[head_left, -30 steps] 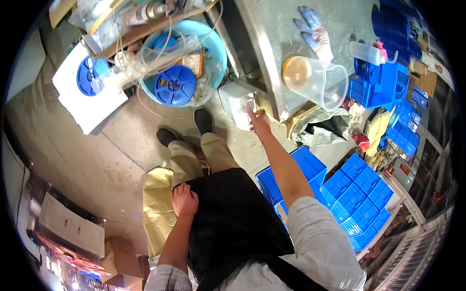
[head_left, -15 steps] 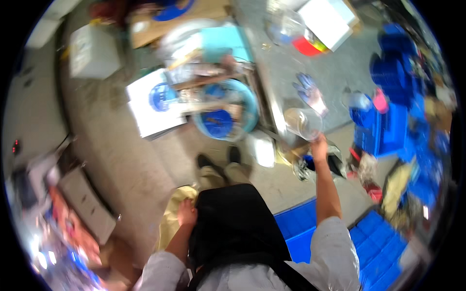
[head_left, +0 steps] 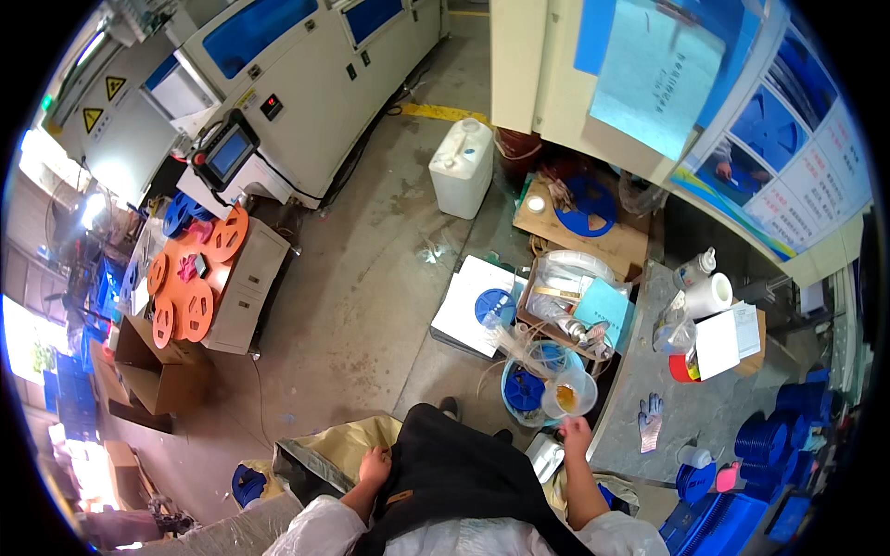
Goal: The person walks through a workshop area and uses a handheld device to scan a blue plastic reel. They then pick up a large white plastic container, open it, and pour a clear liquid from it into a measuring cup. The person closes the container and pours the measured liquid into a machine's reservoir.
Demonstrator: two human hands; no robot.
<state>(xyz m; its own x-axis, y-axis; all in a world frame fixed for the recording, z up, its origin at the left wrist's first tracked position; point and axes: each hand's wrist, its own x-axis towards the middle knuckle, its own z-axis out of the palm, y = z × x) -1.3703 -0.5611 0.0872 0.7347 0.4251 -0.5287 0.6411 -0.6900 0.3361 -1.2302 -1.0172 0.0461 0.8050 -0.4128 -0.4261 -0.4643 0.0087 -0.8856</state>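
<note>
In my right hand (head_left: 576, 435) is a clear plastic cup (head_left: 585, 380) with some amber-coloured stuff in the bottom. My fingers pinch its near side, and it hangs over the right part of a light-blue round tub (head_left: 508, 395). Inside that tub lie blue plastic reels (head_left: 525, 390) and clear tubing or film. My left hand (head_left: 375, 465) is low beside my black apron (head_left: 443, 468), in front of a khaki sack (head_left: 357, 434). Its fingers are curled; what they hold, if anything, is hidden.
At right, a grey table (head_left: 612, 445) carries a glove (head_left: 651, 423) and white bottles. Ahead are a box of supplies (head_left: 542, 309), a white jerrycan (head_left: 461, 169) and a wooden board with a blue reel (head_left: 586, 206). Orange reels lie on a cabinet (head_left: 243, 301) at left.
My right hand has carried the cup leftward from above the grey table to above the tub. The view has swung, now showing machines at left. My left hand stays beside the apron.
</note>
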